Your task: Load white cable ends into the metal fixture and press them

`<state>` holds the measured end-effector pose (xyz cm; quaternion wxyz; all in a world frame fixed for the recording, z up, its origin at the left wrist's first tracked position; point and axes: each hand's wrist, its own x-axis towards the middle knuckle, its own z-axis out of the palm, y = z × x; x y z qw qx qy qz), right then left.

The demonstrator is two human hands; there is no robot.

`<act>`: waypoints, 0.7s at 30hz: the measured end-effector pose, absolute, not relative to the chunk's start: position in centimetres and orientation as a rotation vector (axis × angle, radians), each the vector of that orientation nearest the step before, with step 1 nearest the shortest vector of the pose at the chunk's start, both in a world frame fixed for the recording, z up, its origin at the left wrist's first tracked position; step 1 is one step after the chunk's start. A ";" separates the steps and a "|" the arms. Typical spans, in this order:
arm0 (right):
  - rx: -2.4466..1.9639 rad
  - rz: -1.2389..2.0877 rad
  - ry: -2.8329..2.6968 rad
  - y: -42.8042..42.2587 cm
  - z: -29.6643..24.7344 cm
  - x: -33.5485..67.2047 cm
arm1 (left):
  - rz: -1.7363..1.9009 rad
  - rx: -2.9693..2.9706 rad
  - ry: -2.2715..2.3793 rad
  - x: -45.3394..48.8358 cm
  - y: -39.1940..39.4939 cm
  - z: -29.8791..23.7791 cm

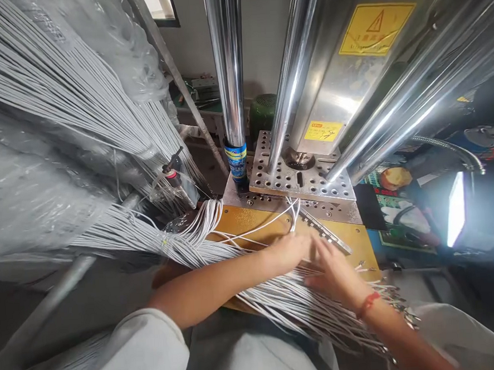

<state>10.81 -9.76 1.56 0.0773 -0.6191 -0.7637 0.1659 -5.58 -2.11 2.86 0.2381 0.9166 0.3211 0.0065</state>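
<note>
A thick bundle of thin white wires (274, 295) lies across a yellow-brown work plate (249, 218) in front of a press machine. My left hand (290, 249) reaches over the bundle, fingers closed on a few wire ends that loop up toward a narrow metal fixture strip (327, 233). My right hand (333, 269), with a red band on its wrist, rests on the bundle just right of the left hand, fingers stretched toward the strip.
Chrome columns (228, 63) and a perforated steel plate (297, 179) rise behind the work plate. More white wires (57, 85) and plastic wrap hang at left. A bright lamp (455, 208) on a flexible neck shines at right. A blue-labelled can (237, 160) stands by the column.
</note>
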 end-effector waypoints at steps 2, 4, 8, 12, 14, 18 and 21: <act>-1.901 0.623 -2.400 -9.4 1.1 9.7 | -0.107 2.550 1.300 -7.5 0.0 1.9; -1.902 0.767 -2.458 -9.7 1.2 9.2 | -0.163 2.528 1.603 -10.6 1.9 1.7; -1.759 1.096 -2.332 -9.4 2.0 9.7 | -0.101 2.614 1.382 -14.1 2.8 2.3; -1.732 1.213 -2.165 -8.3 3.1 10.3 | 0.026 2.414 0.715 -12.5 -0.1 1.8; -1.797 1.128 -2.191 -8.3 4.0 10.7 | 0.008 2.254 0.683 -11.8 -1.1 1.3; -2.005 0.979 -2.340 -9.5 5.5 12.8 | 0.020 1.909 0.866 -11.7 -1.5 1.0; -1.979 1.101 -2.421 -10.5 5.3 15.0 | 0.097 2.016 0.995 -11.9 -1.6 1.2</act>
